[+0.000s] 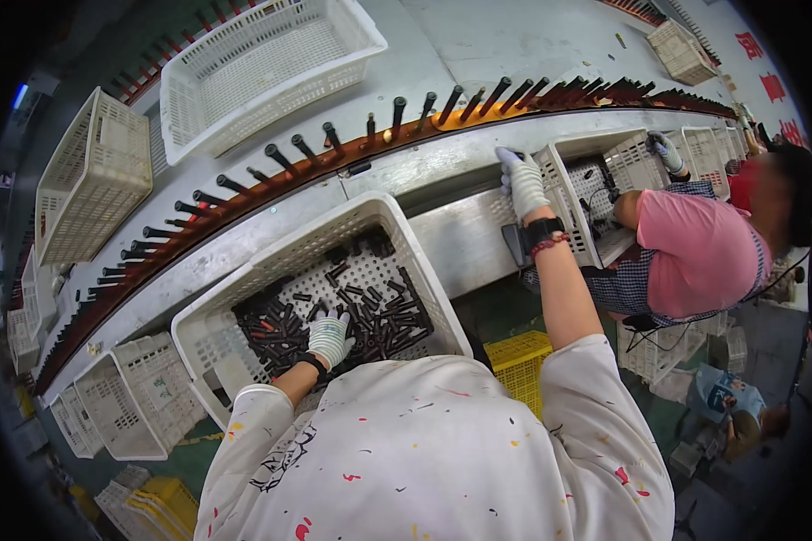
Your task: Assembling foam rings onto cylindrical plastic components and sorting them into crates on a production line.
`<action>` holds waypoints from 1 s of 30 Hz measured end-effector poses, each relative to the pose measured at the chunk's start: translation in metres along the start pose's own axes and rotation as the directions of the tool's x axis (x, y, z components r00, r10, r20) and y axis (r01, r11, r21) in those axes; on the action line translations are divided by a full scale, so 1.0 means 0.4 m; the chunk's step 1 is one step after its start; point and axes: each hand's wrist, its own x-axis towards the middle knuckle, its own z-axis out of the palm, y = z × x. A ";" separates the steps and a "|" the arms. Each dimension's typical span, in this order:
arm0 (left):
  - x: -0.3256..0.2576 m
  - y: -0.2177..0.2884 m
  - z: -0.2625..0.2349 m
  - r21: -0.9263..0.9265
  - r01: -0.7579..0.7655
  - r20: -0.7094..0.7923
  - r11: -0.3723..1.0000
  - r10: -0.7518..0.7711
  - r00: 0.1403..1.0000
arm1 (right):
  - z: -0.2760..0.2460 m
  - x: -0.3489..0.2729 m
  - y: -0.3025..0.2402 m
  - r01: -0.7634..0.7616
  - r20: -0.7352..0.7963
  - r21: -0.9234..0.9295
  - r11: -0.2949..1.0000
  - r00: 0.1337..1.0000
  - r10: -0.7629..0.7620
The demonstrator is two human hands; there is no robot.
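A white perforated basket (pixel 244 270) in front of me holds several small black tube-shaped parts (pixel 370 307). My left hand (pixel 329 338), in a striped work glove, reaches down into them; whether it grips any is hidden. My right hand (pixel 521 183), also gloved, stretches out to the metal ledge (pixel 442 167) by the conveyor and rests near the corner of a neighbouring white basket (pixel 568 194). It appears to hold nothing. Along the curved orange conveyor (pixel 352 149) stand upright pegs carrying black tubes.
A person in a pink top (pixel 699 252) works at the right, a gloved hand (pixel 666 151) near the conveyor. Empty white baskets sit beyond the conveyor (pixel 262 63) and at left (pixel 95 176), (pixel 126 397). A yellow crate (pixel 519 361) lies below.
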 end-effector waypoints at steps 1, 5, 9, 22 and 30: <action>0.013 0.006 0.001 -0.038 -0.008 0.041 0.999 0.009 0.999 | -0.029 0.009 0.006 0.001 -0.005 -0.001 1.000 1.000 -0.001; 0.042 0.035 0.096 -0.408 0.023 0.165 0.913 0.049 0.985 | -0.121 0.024 -0.011 -0.147 0.125 0.523 0.839 0.988 0.094; 0.056 0.074 0.112 -0.403 -0.168 0.202 0.900 0.266 0.943 | -0.178 0.097 -0.047 0.039 0.013 0.506 0.861 0.998 -0.053; 0.074 0.034 0.050 -0.559 -0.135 0.170 0.818 0.272 0.947 | -0.088 0.440 -0.192 0.627 -0.234 -0.324 0.709 0.673 -0.702; 0.081 0.046 -0.128 -0.713 0.124 0.164 0.690 -0.008 0.986 | -0.013 0.433 -0.065 0.501 -0.076 -0.518 0.693 0.780 -0.621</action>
